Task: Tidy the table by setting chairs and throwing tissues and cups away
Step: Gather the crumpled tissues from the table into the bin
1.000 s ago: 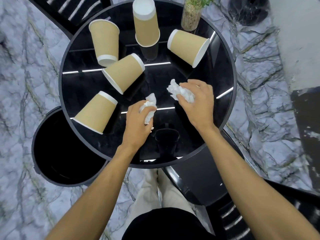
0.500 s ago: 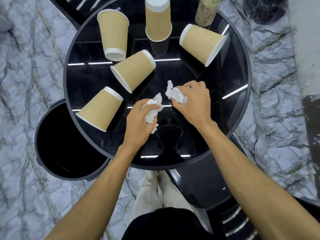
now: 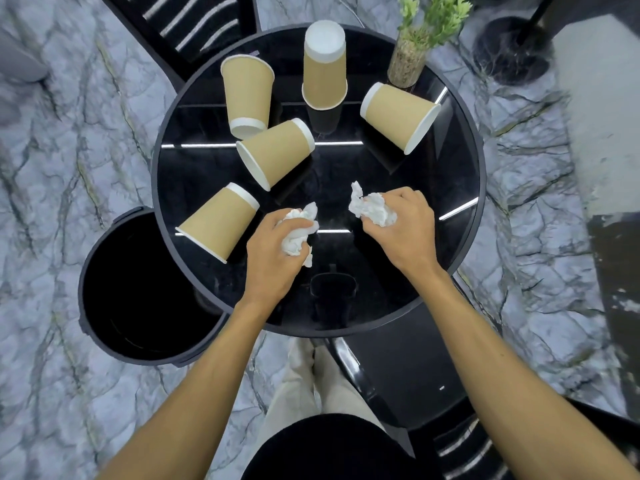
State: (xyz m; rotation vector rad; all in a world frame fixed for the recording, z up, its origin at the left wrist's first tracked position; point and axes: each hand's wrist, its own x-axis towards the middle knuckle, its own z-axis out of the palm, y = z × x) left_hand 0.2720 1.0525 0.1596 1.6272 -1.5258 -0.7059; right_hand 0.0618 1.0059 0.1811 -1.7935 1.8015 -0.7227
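Over the near half of the round black table, my left hand is closed around a crumpled white tissue. My right hand grips a second crumpled tissue. Several tan paper cups lie on the tabletop: one at the left, one in the middle, one at the back left, one at the right. Another cup stands upside down at the back.
A black bin stands open on the floor, left of the table and partly under its rim. A black chair is at the near right, another chair beyond the table. A small plant in a glass stands at the table's back edge.
Both hands have closed more tightly on their tissues and drawn slightly toward me. The cups have not shifted on the table; the view has tilted.
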